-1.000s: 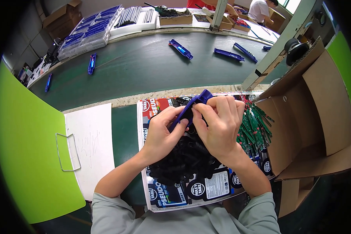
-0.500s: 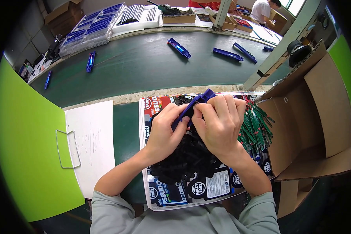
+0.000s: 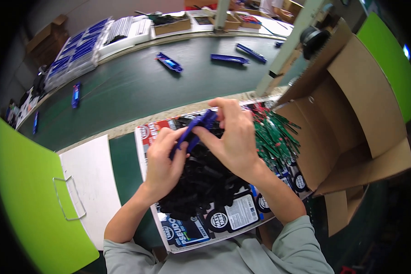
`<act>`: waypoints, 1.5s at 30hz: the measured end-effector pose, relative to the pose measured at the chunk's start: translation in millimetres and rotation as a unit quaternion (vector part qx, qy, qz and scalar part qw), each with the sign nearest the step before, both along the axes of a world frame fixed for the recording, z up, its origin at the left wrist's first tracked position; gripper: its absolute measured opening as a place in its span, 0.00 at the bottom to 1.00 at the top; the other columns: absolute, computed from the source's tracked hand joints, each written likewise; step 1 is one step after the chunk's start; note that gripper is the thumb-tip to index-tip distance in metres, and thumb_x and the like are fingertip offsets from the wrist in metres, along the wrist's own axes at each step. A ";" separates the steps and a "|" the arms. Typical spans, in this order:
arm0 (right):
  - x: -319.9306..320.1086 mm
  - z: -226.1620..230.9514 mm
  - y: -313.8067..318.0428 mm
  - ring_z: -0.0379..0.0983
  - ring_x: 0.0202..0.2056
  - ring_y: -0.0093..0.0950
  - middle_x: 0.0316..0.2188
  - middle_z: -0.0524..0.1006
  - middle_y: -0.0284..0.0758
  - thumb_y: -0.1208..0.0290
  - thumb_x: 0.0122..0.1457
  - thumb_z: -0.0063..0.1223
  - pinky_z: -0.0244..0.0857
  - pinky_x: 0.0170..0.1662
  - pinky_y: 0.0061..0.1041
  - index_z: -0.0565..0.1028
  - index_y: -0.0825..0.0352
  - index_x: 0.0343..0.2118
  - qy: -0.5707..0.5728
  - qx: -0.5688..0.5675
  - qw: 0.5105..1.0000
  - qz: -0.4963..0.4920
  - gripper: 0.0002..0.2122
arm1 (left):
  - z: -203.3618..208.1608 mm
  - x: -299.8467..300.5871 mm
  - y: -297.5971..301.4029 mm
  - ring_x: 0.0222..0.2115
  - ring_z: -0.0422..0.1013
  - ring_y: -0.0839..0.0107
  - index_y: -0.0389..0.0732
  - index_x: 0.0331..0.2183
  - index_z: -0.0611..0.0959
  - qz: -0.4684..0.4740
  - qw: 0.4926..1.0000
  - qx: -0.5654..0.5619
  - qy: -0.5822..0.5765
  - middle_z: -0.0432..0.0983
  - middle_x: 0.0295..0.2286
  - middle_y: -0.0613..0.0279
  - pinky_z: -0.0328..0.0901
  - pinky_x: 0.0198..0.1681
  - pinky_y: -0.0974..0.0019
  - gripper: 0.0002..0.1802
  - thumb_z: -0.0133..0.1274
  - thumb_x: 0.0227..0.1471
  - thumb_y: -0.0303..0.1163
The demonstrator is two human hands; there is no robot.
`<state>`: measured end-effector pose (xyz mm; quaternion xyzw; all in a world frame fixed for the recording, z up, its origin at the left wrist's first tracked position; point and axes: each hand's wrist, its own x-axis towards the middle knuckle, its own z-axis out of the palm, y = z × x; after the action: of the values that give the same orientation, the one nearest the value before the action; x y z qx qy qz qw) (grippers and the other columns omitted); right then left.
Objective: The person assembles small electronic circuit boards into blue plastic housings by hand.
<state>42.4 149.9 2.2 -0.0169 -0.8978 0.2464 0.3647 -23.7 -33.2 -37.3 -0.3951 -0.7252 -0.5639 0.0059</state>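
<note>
A blue elongated plastic casing (image 3: 197, 128) is held tilted between my two hands, above the pile. My left hand (image 3: 163, 157) grips its near end between thumb and fingers. At the far end, my right hand (image 3: 235, 141) has its thumb pressed along the casing and its fingers curled around the tip. Beneath them lies a heap of small black parts (image 3: 194, 189) on a printed sheet (image 3: 187, 230). To the right of the heap is a bundle of thin green strips (image 3: 274, 139) with reddish ends, probably circuit boards. The inside of the casing is partly hidden by my fingers.
Several blue casings (image 3: 169, 62) lie on the green conveyor belt (image 3: 123, 82) ahead. An open cardboard box (image 3: 338, 132) stands to the right, a bright green panel (image 3: 36, 196) to the left. Beyond the belt are stacked trays (image 3: 80, 50) and a person (image 3: 276, 9).
My right hand has opened from a tight pinch, its thumb now lying along the casing and its fingers at the far end. The whole view has shifted, so the surroundings appear farther left.
</note>
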 end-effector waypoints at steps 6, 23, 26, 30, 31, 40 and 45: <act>40.1 8.3 60.4 0.75 0.30 0.29 0.30 0.80 0.35 0.66 0.57 0.69 0.66 0.39 0.33 0.82 0.66 0.41 0.011 -0.062 0.997 -0.034 0.13 | 13.2 -2.5 -8.3 0.30 0.76 0.77 0.32 0.63 0.70 -0.054 0.948 0.069 -0.306 0.77 0.41 0.59 0.73 0.29 0.73 0.25 0.49 0.66 0.22; 73.1 -32.5 149.6 0.81 0.38 0.46 0.37 0.83 0.47 0.67 0.58 0.67 0.73 0.43 0.43 0.81 0.72 0.42 -0.266 0.007 0.953 -0.147 0.14 | 16.9 2.4 -2.9 0.28 0.77 0.74 0.30 0.56 0.74 -0.070 0.940 0.088 -0.321 0.77 0.40 0.56 0.74 0.26 0.71 0.20 0.51 0.65 0.26; 73.7 -41.2 147.4 0.78 0.32 0.39 0.30 0.80 0.41 0.70 0.56 0.67 0.70 0.38 0.38 0.80 0.70 0.43 -0.238 0.034 0.959 -0.148 0.14 | 16.7 1.7 -4.4 0.29 0.77 0.74 0.30 0.57 0.74 -0.081 0.937 0.095 -0.326 0.77 0.40 0.56 0.74 0.28 0.71 0.21 0.51 0.65 0.26; 79.2 -21.3 139.5 0.79 0.33 0.44 0.32 0.80 0.45 0.74 0.58 0.64 0.70 0.38 0.43 0.79 0.70 0.41 -0.202 0.034 0.967 -0.152 0.09 | 12.1 -0.5 -3.0 0.31 0.77 0.76 0.30 0.62 0.71 -0.101 0.927 0.092 -0.349 0.77 0.37 0.61 0.75 0.31 0.72 0.23 0.49 0.67 0.24; 78.9 -10.5 132.7 0.79 0.32 0.42 0.31 0.80 0.45 0.75 0.58 0.63 0.70 0.37 0.40 0.79 0.69 0.40 -0.174 0.048 0.972 -0.152 0.08 | 11.9 -0.2 -4.2 0.31 0.77 0.76 0.30 0.62 0.71 -0.103 0.927 0.093 -0.348 0.77 0.36 0.62 0.75 0.30 0.72 0.23 0.48 0.68 0.24; 61.0 64.6 38.6 0.76 0.31 0.17 0.33 0.77 0.33 0.84 0.65 0.54 0.70 0.34 0.16 0.72 0.75 0.54 0.004 -0.303 0.946 0.117 0.14 | 13.0 0.9 -2.7 0.36 0.78 0.72 0.35 0.63 0.69 -0.148 0.902 0.123 -0.387 0.77 0.47 0.55 0.76 0.37 0.67 0.25 0.49 0.69 0.34; 36.8 49.2 -14.9 0.79 0.33 0.20 0.34 0.79 0.37 0.88 0.63 0.55 0.74 0.36 0.17 0.72 0.75 0.53 0.009 -0.350 0.914 0.204 0.16 | 4.5 0.8 -7.5 0.40 0.79 0.72 0.38 0.65 0.67 -0.159 0.881 0.175 -0.409 0.78 0.48 0.57 0.76 0.42 0.64 0.26 0.41 0.74 0.40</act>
<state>79.1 135.0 51.4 0.0424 -0.7345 0.6140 0.2857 -22.9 -40.7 -32.8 -0.2319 -0.4798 -0.7864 -0.3125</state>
